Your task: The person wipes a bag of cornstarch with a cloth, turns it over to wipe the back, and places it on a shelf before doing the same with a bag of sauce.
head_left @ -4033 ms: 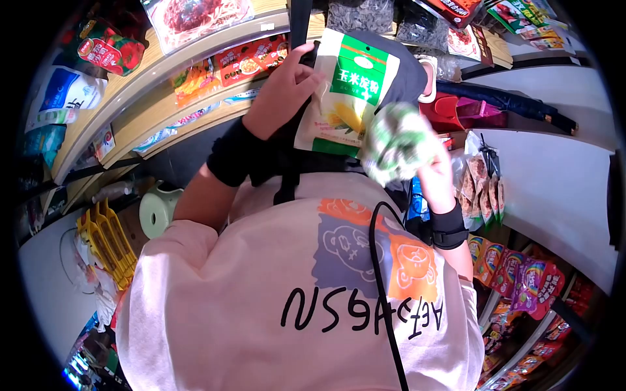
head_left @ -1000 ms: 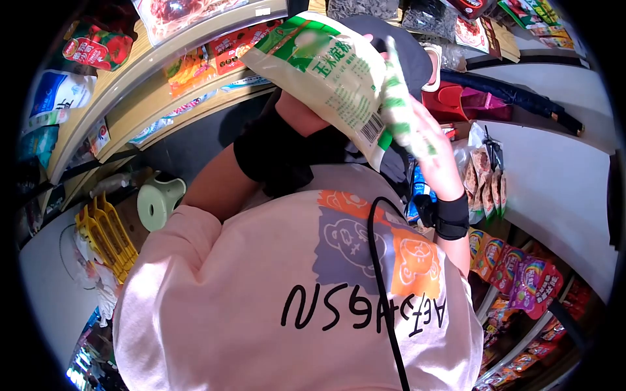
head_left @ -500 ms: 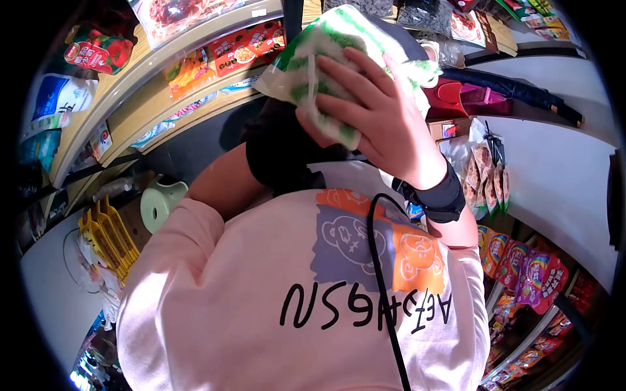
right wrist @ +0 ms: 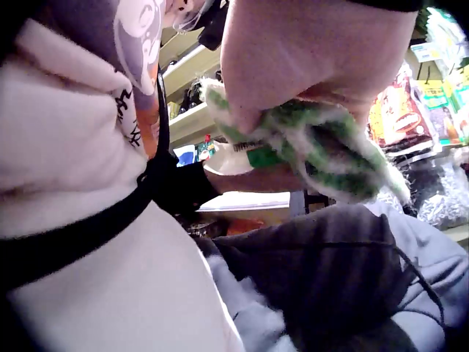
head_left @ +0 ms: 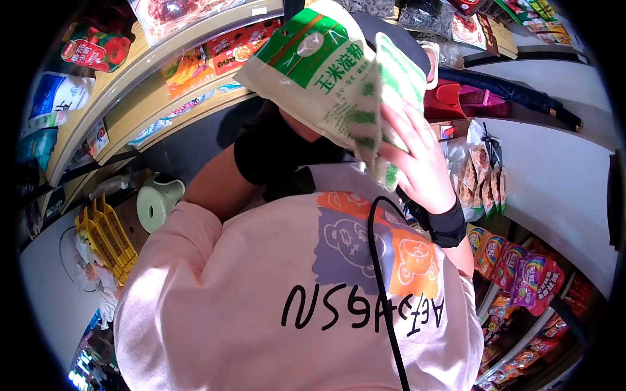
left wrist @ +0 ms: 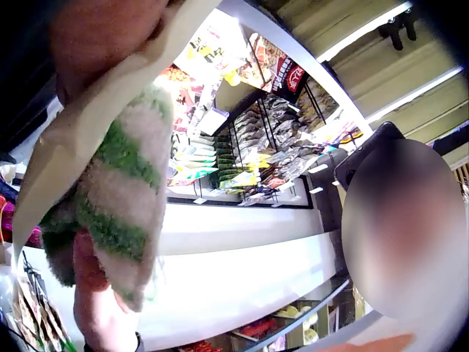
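A white and green bag of corn starch (head_left: 329, 81) is held up at chest height, tilted, with its printed front toward the head camera. My left hand (left wrist: 106, 44) holds it from beneath; the bag hides this hand in the head view. My right hand (head_left: 420, 156) holds a fluffy green-and-white striped cloth (head_left: 401, 72) against the bag's right edge. Seen from the left wrist, the cloth (left wrist: 121, 183) lies along the bag's rim (left wrist: 77, 143). In the right wrist view, my thumb presses into the bunched cloth (right wrist: 322, 150) beside the bag's green corner (right wrist: 264, 157).
Curved wooden shelves (head_left: 124, 111) with packaged food run along the left. A pale green stool (head_left: 156, 203) and yellow packs (head_left: 107, 238) stand at lower left. Snack pouches (head_left: 521, 274) hang at right, and a red container (head_left: 447, 98) sits behind my right hand. A black cable crosses my shirt.
The bag, upright at first with my left hand at its upper edge, is now tilted and held from below. My right hand and the cloth crossed over its front, then moved back to its right edge.
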A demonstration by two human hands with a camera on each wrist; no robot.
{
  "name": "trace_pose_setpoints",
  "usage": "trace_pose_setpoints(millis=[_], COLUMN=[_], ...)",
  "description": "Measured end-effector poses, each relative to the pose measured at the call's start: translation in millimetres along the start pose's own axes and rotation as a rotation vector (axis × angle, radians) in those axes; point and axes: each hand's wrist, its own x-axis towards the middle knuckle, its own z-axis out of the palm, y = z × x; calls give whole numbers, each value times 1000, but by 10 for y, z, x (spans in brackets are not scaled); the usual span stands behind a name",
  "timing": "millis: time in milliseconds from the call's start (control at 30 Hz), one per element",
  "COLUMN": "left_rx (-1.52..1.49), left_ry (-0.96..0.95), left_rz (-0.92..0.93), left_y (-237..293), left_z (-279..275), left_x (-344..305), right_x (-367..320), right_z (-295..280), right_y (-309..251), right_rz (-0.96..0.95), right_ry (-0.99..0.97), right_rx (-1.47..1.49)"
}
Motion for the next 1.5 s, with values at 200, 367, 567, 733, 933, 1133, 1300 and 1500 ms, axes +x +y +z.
trace_pose_setpoints(millis=[200, 367, 567, 733, 933, 1133, 1300, 1500], left_rx=[83, 145, -259, -170, -102, -176, -292, 1158], left_ry=[-164, -282, -60, 13, -17, 166, -31, -230], left_rz=[119, 216, 55, -48, -128, -159, -230, -262], left_y=[73, 143, 119, 198, 348, 245, 4, -13], left_z=[42, 81, 283, 424, 604, 843, 785, 1374], left_x=[54, 99, 112, 184, 309, 595, 854, 1095], right_x=[-235, -279, 99, 294, 179, -4, -145, -296], right_z=[237, 315, 231, 165, 28, -393, -493, -438], right_y=[223, 475, 367, 259, 389, 9, -166, -54], right_rz=[128, 411, 798, 254, 424, 417, 299, 371], right_ry=[149, 360, 673, 81, 405, 508, 385, 826], right_rx=[58, 428, 1255, 750, 596, 132, -149, 351])
